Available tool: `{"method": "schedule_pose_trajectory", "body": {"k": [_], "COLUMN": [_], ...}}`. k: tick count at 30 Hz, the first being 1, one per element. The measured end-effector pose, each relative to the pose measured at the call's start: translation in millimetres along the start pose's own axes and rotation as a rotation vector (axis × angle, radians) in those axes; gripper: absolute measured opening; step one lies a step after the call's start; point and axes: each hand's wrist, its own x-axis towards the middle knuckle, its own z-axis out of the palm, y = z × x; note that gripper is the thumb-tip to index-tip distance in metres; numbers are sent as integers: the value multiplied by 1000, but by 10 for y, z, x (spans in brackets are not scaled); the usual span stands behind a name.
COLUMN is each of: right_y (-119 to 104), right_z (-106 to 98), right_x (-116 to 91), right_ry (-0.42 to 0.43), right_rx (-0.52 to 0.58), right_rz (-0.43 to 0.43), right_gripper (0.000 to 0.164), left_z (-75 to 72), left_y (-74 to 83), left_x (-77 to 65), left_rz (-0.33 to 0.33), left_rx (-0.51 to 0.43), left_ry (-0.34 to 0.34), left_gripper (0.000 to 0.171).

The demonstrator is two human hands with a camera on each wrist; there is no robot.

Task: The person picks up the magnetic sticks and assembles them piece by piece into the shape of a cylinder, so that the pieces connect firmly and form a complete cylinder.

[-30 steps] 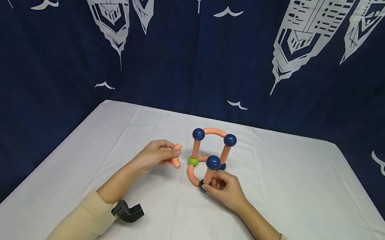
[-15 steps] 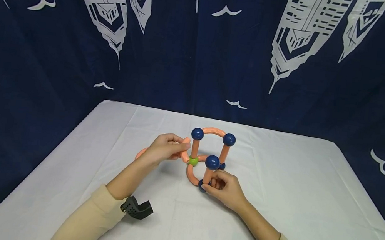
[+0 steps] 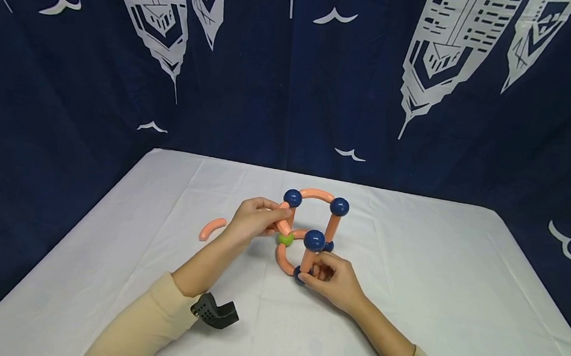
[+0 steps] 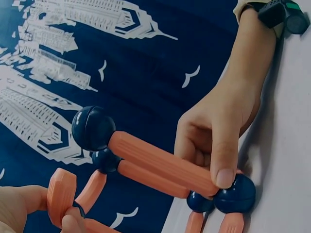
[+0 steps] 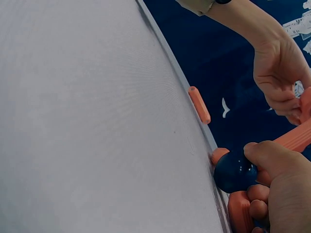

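Note:
My left hand (image 3: 253, 219) pinches a curved orange building rod (image 3: 284, 218) between thumb and fingers. Its lower end is right at the green ball (image 3: 285, 239) of a ball-and-rod frame, and it overlaps the upright behind it. With thumb and fingertips, my right hand (image 3: 336, 278) grips the foot of the front upright orange rod (image 3: 307, 260), just above a lower blue ball (image 5: 235, 171). A larger blue ball (image 3: 314, 240) tops that upright. At the back, two blue balls (image 3: 292, 197) sit on uprights, joined by a curved rod (image 3: 317, 194).
A loose curved orange rod (image 3: 213, 229) lies on the white-covered table (image 3: 116, 276), left of the frame and beside the left forearm. Behind the table hangs a dark blue curtain (image 3: 252, 94) with white building prints. Each wrist carries a black camera (image 3: 216, 312).
My left hand has carried its curved rod right to the green ball and turned it more upright there. The loose rod behind the forearm has come into view. My right hand stays put.

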Motion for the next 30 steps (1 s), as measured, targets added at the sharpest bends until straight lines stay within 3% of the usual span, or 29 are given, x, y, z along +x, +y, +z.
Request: {"method": "schedule_pose_trajectory", "body": {"k": [7, 15, 19, 30], "right_y": [-1, -17, -12, 1], "right_z": [10, 11, 14, 10], "right_x": [-14, -6, -7, 2], "right_ry": [-6, 7, 5, 5], "right_rx": [-3, -26, -30, -39], "right_rz": [-4, -33, -42, -31], "right_gripper": [19, 21, 21, 20], "left_z": [86, 232, 287, 332], "left_y": [-55, -89, -113, -151], "left_x": [-35, -112, -131, -140], "left_rz": [10, 160, 184, 232], "left_rx": [-84, -124, -115, -174], "left_ry": [34, 140, 183, 181], "left_gripper": [34, 37, 36, 35]}}
